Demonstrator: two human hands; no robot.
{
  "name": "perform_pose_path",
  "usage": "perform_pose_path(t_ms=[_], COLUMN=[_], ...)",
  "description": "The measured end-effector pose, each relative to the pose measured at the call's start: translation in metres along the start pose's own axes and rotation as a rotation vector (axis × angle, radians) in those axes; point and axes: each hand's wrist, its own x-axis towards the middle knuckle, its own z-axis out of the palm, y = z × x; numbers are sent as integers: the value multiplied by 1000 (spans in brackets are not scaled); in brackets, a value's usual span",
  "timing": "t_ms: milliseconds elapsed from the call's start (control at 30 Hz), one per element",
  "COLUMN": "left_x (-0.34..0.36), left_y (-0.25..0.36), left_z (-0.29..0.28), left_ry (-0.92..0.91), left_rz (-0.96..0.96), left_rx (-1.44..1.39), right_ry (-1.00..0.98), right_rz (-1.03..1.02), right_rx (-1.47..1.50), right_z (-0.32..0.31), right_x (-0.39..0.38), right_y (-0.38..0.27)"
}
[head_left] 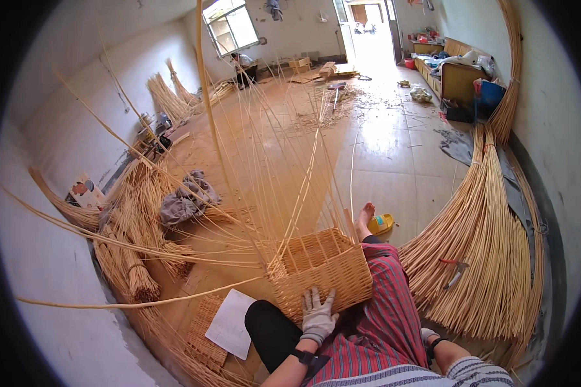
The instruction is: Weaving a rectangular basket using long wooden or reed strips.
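Observation:
A half-woven wicker basket [339, 277] rests tilted against my lap, with long thin canes [274, 148] rising and fanning out from its rim. My left hand [318, 315], in a whitish work glove, lies on the basket's near wall with its fingers spread. My right hand [427, 335], also gloved, is low beside my right thigh. Mostly hidden by the striped red cloth [387, 303] over my leg, its fingers do not show. To the right, a red-handled hand tool [455, 272] lies on a large bundle of canes [478, 251].
Left of me are more cane bundles [135, 219], a grey cloth [190, 197], a white paper sheet [231, 322] and a flat woven panel [206, 329]. A yellow slipper [382, 224] is near my bare foot. A person [244, 68] sits at the back by the window.

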Motion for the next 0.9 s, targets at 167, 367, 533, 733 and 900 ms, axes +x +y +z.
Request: perform_pose_path(t_ms=[167,367,533,733,900], left_x=[2,3,4,7,5], left_y=[4,6,8,12,21], left_z=[-8,-10,-14,-18,-15], left_ry=[-92,-83,-120,-73,-103], left_rz=[-7,16,10,-12,2], left_rx=[102,174,189,175,206], right_ry=[-11,-8,-88,251,249], right_rz=[91,58,64,-271,-250], right_rx=[66,114,342,24,-172], right_z=[-9,6,30,31,23], right_x=[-20,13,69,66,49], right_y=[-12,15,50,57,38])
